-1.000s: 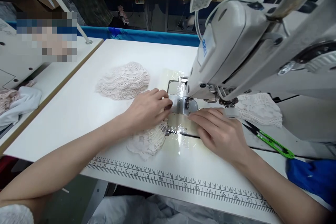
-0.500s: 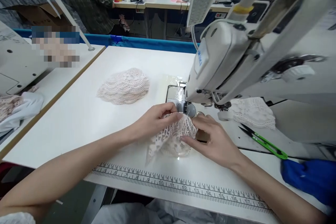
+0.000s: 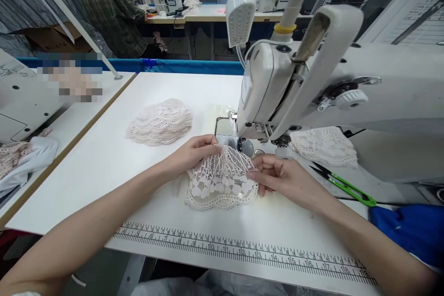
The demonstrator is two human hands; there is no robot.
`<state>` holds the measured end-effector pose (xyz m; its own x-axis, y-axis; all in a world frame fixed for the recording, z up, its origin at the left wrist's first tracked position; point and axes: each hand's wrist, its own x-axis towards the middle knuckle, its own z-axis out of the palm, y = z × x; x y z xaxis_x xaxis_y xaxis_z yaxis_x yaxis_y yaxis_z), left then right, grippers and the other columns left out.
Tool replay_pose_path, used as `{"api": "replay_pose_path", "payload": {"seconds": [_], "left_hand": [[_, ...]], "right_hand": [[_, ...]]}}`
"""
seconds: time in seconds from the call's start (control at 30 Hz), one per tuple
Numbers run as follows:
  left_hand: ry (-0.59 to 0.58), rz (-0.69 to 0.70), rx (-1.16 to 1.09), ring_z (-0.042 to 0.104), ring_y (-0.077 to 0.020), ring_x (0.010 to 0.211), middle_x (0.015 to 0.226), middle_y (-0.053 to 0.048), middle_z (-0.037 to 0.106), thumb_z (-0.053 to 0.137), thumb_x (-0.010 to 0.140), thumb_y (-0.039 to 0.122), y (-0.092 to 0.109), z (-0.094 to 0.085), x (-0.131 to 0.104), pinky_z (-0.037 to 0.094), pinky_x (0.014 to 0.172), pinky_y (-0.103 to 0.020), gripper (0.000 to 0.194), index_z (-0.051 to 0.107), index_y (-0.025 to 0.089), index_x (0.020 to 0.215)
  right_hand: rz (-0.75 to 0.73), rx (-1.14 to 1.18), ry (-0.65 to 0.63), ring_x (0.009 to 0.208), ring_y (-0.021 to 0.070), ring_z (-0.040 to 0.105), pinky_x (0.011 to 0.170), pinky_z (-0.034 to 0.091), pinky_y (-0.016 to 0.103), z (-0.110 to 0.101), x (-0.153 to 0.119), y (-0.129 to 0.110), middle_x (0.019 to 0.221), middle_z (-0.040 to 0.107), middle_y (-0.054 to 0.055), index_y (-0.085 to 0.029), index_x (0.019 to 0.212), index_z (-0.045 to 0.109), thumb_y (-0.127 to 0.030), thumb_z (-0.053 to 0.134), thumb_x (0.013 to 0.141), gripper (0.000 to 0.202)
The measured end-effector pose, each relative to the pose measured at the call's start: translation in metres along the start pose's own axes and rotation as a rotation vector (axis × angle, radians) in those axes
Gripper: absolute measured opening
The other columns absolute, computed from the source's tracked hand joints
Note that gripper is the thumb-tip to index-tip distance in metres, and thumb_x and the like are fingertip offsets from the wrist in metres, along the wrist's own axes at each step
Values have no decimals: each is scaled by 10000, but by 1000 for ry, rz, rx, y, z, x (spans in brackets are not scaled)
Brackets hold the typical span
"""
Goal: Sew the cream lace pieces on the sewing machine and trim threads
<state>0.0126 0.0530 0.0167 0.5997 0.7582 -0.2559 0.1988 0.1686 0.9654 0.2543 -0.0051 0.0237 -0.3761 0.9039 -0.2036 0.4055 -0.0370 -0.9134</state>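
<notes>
A cream lace piece [image 3: 222, 180] with a scalloped lower edge lies spread in front of the sewing machine [image 3: 263, 88]. My left hand [image 3: 201, 150] pinches its gathered top edge, close beside the presser foot. At the lace's right edge, my right hand [image 3: 277, 175] grips it between thumb and fingers. The lace's top is near the needle area; whether it lies under the foot I cannot tell. A stack of similar lace pieces [image 3: 161, 122] rests on the table to the left, and more lace [image 3: 326, 147] lies right of the needle, under the machine arm.
Green-handled thread snips [image 3: 347, 187] lie on the right, near a blue cloth [image 3: 409, 231]. A printed ruler [image 3: 243, 252] runs along the table's front edge. Another machine [image 3: 24, 97] stands at left with fabric [image 3: 29, 157]. A person in a plaid shirt [image 3: 107, 18] sits farther back.
The lace, bunched before, is now spread flatter with its scalloped edge toward me. My right hand has shifted to its right side, and the view has turned slightly.
</notes>
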Motion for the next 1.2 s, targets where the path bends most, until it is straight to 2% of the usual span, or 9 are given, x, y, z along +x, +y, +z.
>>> {"api": "replay_pose_path", "payload": {"seconds": [0.13, 0.27, 0.37, 0.47, 0.67, 0.73, 0.8, 0.97, 1.2], "left_hand": [[-8, 5, 10, 443, -73, 448, 625, 18, 483, 525, 897, 356, 0, -3, 0, 308, 382, -209, 199, 441, 207, 796], [-34, 1, 7, 556, -103, 625, 750, -6, 564, 509, 843, 198, 7, 0, -4, 440, 528, -232, 75, 434, 206, 843], [-86, 44, 98, 545, -96, 627, 801, 3, 597, 491, 765, 85, 9, 8, -6, 427, 531, -223, 300, 478, 214, 1035], [-15, 136, 221, 524, -95, 584, 759, 10, 616, 402, 714, 28, 5, 20, -7, 396, 502, -215, 399, 509, 201, 1057], [80, 201, 263, 553, -134, 672, 727, -9, 581, 320, 865, 147, 6, 36, -14, 475, 627, -284, 250, 558, 187, 932], [74, 227, 350, 528, -127, 676, 765, 2, 560, 446, 893, 278, 8, 38, -16, 457, 611, -270, 133, 542, 196, 934], [89, 269, 472, 496, -115, 662, 775, 20, 543, 612, 824, 331, 9, 40, -16, 420, 580, -243, 182, 508, 200, 897], [201, 388, 652, 383, -81, 565, 667, 56, 470, 641, 823, 262, -2, 43, -11, 312, 508, -200, 270, 397, 197, 727], [263, 589, 811, 371, -67, 525, 653, 60, 486, 554, 842, 145, -17, 37, -12, 286, 485, -186, 204, 382, 204, 750]], "right_hand": [[-12, -26, 43, 607, 152, 655, 579, 533, 269, 0, 2, 3, 654, 655, -6, -194, 890, 674, -336, 682, 807, 165], [-73, -63, 106, 615, 159, 654, 608, 539, 283, 4, 3, 5, 652, 646, -1, -189, 945, 680, -287, 709, 778, 196], [-89, -37, 119, 583, 145, 628, 559, 520, 269, 10, 4, 4, 654, 634, -11, -196, 1005, 668, -258, 701, 776, 240], [-75, -5, 123, 630, 138, 635, 592, 536, 269, 13, 4, 2, 748, 667, -2, -206, 1072, 648, -217, 688, 769, 306], [-112, -7, 161, 655, 138, 618, 620, 532, 283, 19, 5, 4, 792, 688, 8, -212, 1009, 676, -199, 652, 781, 229], [-135, -21, 177, 647, 128, 596, 598, 512, 267, 21, 5, 5, 798, 678, 4, -220, 948, 686, -186, 632, 791, 170], [-143, -32, 198, 632, 119, 574, 562, 484, 247, 22, 5, 6, 772, 656, -1, -217, 879, 686, -167, 618, 789, 123], [-145, -3, 248, 568, 99, 523, 512, 452, 224, 24, 4, 4, 676, 594, -17, -197, 741, 652, -163, 635, 766, 45], [-209, 215, 307, 671, 152, 666, 648, 590, 289, 30, 3, 6, 749, 683, 14, -193, 707, 656, -220, 671, 768, 69]]}}
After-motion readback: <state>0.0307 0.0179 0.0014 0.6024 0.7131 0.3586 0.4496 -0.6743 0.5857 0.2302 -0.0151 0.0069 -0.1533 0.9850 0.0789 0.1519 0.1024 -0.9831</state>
